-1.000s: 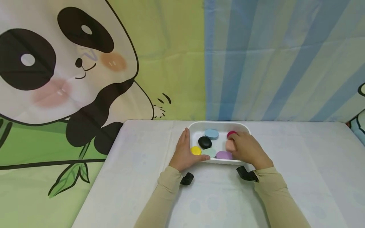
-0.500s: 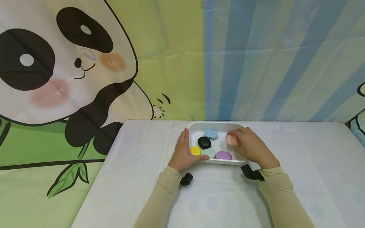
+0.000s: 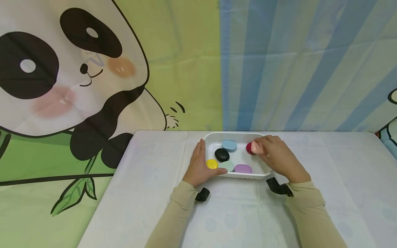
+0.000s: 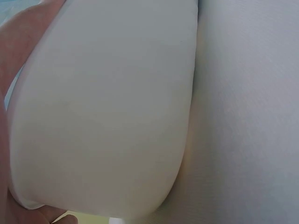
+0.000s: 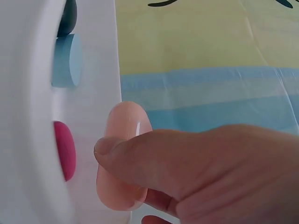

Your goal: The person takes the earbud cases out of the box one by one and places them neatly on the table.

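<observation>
A peach-pink glossy oval piece (image 5: 120,189), like a small bar of soap, is pinched between the thumb and fingers of my right hand (image 3: 283,159). It hangs over the right end of a white tray (image 3: 239,155). Beside it in the tray lies a dark red rounded piece (image 3: 249,148), partly covered in the head view. My left hand (image 3: 200,168) holds the tray's near left corner, fingers along the left wall and thumb over the front rim. From the left wrist, the tray's pale outer wall (image 4: 103,112) fills most of the picture.
Several other pieces lie in the tray: light blue (image 3: 229,145), black (image 3: 222,155), yellow (image 3: 212,164), mint (image 3: 226,166) and purple (image 3: 243,168). A white cloth (image 3: 173,155) covers the table, and a printed panda curtain (image 3: 186,69) hangs behind its far edge.
My right hand has lifted the peach-pink piece from beside the purple one and moved right with it, uncovering more of the dark red piece. The left hand keeps its place on the tray.
</observation>
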`<action>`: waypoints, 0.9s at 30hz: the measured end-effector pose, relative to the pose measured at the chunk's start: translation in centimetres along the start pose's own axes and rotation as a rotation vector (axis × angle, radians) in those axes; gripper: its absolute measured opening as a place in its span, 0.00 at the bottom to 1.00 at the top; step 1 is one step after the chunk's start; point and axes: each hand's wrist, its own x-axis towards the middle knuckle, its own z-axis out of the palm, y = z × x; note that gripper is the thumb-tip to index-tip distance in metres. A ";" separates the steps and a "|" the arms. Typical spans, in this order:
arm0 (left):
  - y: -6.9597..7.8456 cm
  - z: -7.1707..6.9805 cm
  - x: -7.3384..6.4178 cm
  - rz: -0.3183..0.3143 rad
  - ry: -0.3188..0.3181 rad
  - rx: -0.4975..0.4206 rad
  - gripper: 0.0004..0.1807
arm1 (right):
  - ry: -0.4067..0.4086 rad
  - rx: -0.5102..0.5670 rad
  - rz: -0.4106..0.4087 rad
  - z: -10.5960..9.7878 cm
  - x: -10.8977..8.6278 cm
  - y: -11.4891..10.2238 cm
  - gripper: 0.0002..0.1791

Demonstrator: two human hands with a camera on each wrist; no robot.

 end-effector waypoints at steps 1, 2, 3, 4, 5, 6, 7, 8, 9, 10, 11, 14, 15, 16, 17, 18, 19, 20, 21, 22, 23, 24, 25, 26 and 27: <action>0.0 0.0 0.0 -0.001 -0.001 0.001 0.77 | 0.001 -0.004 0.004 0.0 0.0 0.1 0.23; -0.1 0.0 0.0 0.001 -0.001 0.003 0.77 | 0.002 -0.010 0.007 -0.1 -0.1 0.1 0.24; -0.1 0.1 0.0 0.000 -0.001 0.003 0.77 | 0.003 -0.014 0.009 -0.1 -0.1 0.2 0.24; -0.1 0.1 0.1 -0.001 -0.002 0.003 0.77 | 0.001 -0.019 0.014 -0.2 -0.1 0.2 0.25; -0.1 0.1 0.1 -0.001 -0.003 0.003 0.77 | 0.001 -0.024 0.019 -0.3 -0.2 0.2 0.25; -0.1 0.1 0.1 -0.001 -0.004 0.003 0.77 | 0.002 -0.028 0.022 -0.4 -0.1 0.2 0.26; -0.1 0.1 0.1 0.001 -0.003 0.004 0.77 | 0.004 -0.031 0.029 -0.4 -0.2 0.2 0.27; -0.1 0.0 0.1 0.003 -0.002 0.004 0.77 | 0.006 -0.031 0.038 -0.5 -0.2 0.2 0.27; -0.1 0.0 0.1 0.003 -0.003 0.004 0.77 | 0.009 -0.031 0.045 -0.6 -0.2 0.2 0.28; -0.1 0.0 0.1 0.006 0.000 0.003 0.77 | 0.014 -0.034 0.048 -0.7 -0.2 0.2 0.28; -0.1 0.0 0.1 0.007 0.001 0.004 0.77 | 0.020 -0.035 0.053 -0.8 -0.3 0.2 0.28; -0.1 0.0 0.0 0.003 0.001 0.002 0.77 | 0.048 -0.033 0.057 -1.0 -0.4 0.2 0.28; -0.1 0.0 0.0 0.002 0.001 0.002 0.77 | 0.058 -0.036 0.054 -1.0 -0.4 0.2 0.28; -0.1 0.0 0.0 0.000 0.000 0.001 0.77 | 0.070 -0.039 0.049 -1.1 -0.4 0.2 0.28; -0.1 0.1 0.0 -0.002 -0.001 0.002 0.77 | 0.084 -0.040 0.047 -1.1 -0.4 0.3 0.28; -0.1 0.1 0.0 -0.003 -0.002 0.002 0.77 | 0.098 -0.043 0.044 -1.1 -0.5 0.4 0.28; -0.1 0.1 0.0 -0.004 -0.003 0.002 0.77 | 0.111 -0.045 0.040 -1.2 -0.5 0.4 0.28; -0.1 0.1 0.0 -0.003 -0.002 0.002 0.77 | 0.126 -0.050 0.033 -1.2 -0.5 0.5 0.27; -0.1 0.1 0.0 -0.003 -0.002 0.002 0.77 | 0.140 -0.051 0.028 -1.2 -0.5 0.6 0.27; -0.1 0.1 0.0 -0.003 -0.002 0.003 0.77 | 0.153 -0.053 0.021 -1.2 -0.5 0.7 0.27; -0.1 0.1 0.0 -0.001 -0.001 0.004 0.77 | 0.163 -0.054 0.018 -1.2 -0.6 0.8 0.27; -0.1 0.1 0.0 -0.003 -0.001 0.006 0.77 | 0.172 -0.053 0.016 -1.3 -0.6 0.8 0.27; -0.1 0.1 0.0 -0.002 -0.001 0.008 0.77 | 0.180 -0.050 0.013 -1.3 -0.6 0.8 0.26; -0.1 0.1 0.0 -0.001 -0.001 0.007 0.77 | 0.189 -0.049 0.011 -1.3 -0.6 0.9 0.26; -0.1 0.1 0.0 0.000 -0.001 0.009 0.77 | 0.196 -0.045 0.012 -1.4 -0.6 0.9 0.26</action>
